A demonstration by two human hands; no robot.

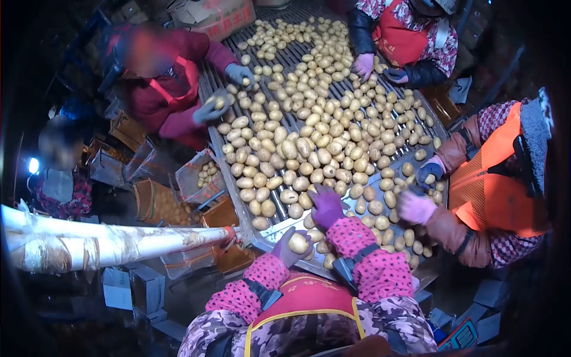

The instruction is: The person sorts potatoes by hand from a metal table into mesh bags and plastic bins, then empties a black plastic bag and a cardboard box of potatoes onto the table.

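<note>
My left hand (286, 250), in a purple glove, is closed round a potato (298, 243) near the table's front edge. My right hand (327, 207), also in a purple glove, reaches over the spread of potatoes (321, 156). Its fingers are stretched out and touch potatoes at the near side; their undersides are hidden. Beneath the potatoes is a slatted metal sorting table (209, 89), with a smooth pale metal strip (278, 228) at its near end.
Co-workers stand around the table: one in a dark red top (140, 98), one in a red apron (404, 35), one in an orange vest (493, 172). A white wrapped pole (119, 241) juts in from the left. Crates of potatoes (160, 202) stand below; a cardboard box (217, 15) is behind.
</note>
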